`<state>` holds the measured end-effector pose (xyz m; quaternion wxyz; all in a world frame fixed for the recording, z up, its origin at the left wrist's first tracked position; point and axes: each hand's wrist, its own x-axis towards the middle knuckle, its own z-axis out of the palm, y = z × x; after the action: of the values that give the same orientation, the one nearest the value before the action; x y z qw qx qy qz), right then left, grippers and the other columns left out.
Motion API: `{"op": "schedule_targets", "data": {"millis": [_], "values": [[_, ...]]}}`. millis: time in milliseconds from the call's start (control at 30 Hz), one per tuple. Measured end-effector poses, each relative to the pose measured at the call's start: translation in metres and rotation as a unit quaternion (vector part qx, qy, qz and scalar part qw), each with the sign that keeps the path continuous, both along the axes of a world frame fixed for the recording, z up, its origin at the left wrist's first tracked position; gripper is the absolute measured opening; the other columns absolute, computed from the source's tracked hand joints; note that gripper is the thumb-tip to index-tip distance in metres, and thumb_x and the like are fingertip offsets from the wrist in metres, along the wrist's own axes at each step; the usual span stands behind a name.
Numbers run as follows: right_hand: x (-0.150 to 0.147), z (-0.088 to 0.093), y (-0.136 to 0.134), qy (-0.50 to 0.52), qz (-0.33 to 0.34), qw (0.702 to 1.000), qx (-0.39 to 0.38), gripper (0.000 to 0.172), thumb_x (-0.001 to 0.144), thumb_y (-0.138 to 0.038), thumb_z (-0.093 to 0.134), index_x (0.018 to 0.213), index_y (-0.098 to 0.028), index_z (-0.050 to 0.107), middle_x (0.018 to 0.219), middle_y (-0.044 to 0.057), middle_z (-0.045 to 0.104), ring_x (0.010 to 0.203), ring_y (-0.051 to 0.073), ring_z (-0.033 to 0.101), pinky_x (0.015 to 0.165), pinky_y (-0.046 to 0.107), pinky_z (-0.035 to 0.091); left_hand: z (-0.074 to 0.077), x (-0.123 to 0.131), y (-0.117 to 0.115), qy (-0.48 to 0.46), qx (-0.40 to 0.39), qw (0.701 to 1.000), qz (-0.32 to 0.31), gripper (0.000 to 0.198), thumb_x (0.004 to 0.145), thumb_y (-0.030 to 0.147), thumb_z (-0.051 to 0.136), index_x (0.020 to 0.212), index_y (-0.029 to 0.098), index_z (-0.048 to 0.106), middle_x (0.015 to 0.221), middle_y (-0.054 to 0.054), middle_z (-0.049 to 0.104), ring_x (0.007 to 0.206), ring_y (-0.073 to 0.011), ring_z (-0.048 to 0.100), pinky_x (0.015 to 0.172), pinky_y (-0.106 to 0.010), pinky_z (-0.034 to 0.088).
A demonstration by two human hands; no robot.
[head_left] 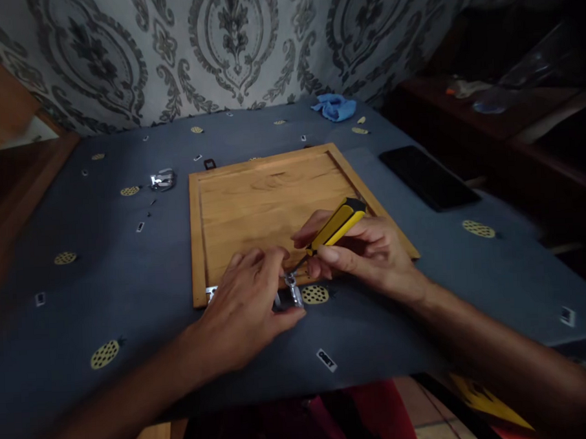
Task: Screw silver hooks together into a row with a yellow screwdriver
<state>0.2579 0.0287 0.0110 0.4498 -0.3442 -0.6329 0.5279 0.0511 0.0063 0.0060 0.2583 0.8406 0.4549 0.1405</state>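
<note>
A framed wooden door panel [268,207] lies flat on the cloth-covered table. At its near edge, my left hand [245,289] is closed around a shiny metal hinge [292,289], with the thumb below it and the fingers over the wood. My right hand [379,258] grips a yellow and black screwdriver [336,225], tilted so that its shaft points down to the hinge. The tip meets or nearly touches the metal; the exact contact is too small to tell. Another metal piece [211,290] shows at the panel's near left corner, partly behind my left hand.
A loose metal hinge [163,180] and small screws [150,214] lie left of the panel. A dark square piece [209,163] sits by the far edge. To the right is a black phone [430,176]; a crumpled blue cloth [335,107] lies at the back near the patterned wall.
</note>
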Motion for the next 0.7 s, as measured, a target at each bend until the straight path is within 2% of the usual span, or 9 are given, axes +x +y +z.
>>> {"op": "schedule_targets", "data": {"millis": [167, 333, 467, 567, 700], "values": [[-0.0015, -0.0005, 0.0032, 0.031, -0.034, 0.998, 0.046, 0.021, 0.070, -0.030, 0.090, 0.076, -0.019, 0.074, 0.077, -0.001, 0.069, 0.055, 0.007, 0.062, 0.048, 0.017, 0.053, 0.0022, 0.0027, 0.0022, 0.006, -0.005, 1.000, -0.007, 0.041, 0.078, 0.028, 0.080, 0.105, 0.023, 0.049, 0.105, -0.005, 0.066, 0.100, -0.0296, 0.061, 0.087, -0.048, 0.051], [-0.0034, -0.0011, 0.0028, 0.054, -0.014, 0.998, 0.001, 0.026, 0.071, -0.034, 0.089, 0.078, -0.019, 0.069, 0.073, -0.002, 0.068, 0.050, 0.008, 0.062, 0.046, 0.019, 0.056, 0.0078, 0.0057, 0.0029, 0.028, -0.010, 1.000, -0.006, 0.044, 0.079, 0.026, 0.079, 0.111, 0.021, 0.049, 0.104, -0.007, 0.068, 0.103, -0.0312, 0.062, 0.089, -0.050, 0.050], [0.0000, 0.0015, -0.0004, 0.048, 0.000, 0.998, -0.035, 0.028, 0.076, -0.038, 0.086, 0.092, -0.021, 0.071, 0.079, -0.001, 0.073, 0.059, 0.011, 0.070, 0.055, 0.021, 0.061, 0.0095, 0.0052, 0.0026, 0.028, -0.013, 0.999, -0.010, 0.045, 0.079, 0.026, 0.080, 0.112, 0.022, 0.049, 0.107, -0.006, 0.068, 0.106, -0.0314, 0.063, 0.090, -0.050, 0.050], [0.0020, 0.0037, -0.0014, 0.029, 0.020, 0.998, -0.055, 0.028, 0.085, -0.045, 0.077, 0.103, -0.024, 0.074, 0.070, -0.001, 0.071, 0.060, 0.013, 0.071, 0.057, 0.022, 0.061, 0.0087, 0.0045, 0.0022, 0.026, -0.007, 1.000, -0.011, 0.046, 0.079, 0.025, 0.079, 0.112, 0.023, 0.048, 0.107, -0.006, 0.068, 0.106, -0.0317, 0.063, 0.090, -0.051, 0.050], [0.0001, 0.0053, -0.0005, 0.022, -0.011, 1.000, 0.012, 0.024, 0.078, -0.043, 0.083, 0.081, -0.020, 0.075, 0.072, 0.000, 0.071, 0.051, 0.011, 0.066, 0.044, 0.020, 0.055, 0.0055, 0.0038, 0.0013, 0.031, 0.001, 0.999, -0.010, 0.042, 0.079, 0.027, 0.080, 0.108, 0.021, 0.049, 0.106, -0.007, 0.068, 0.101, -0.0315, 0.063, 0.087, -0.050, 0.050]]}}
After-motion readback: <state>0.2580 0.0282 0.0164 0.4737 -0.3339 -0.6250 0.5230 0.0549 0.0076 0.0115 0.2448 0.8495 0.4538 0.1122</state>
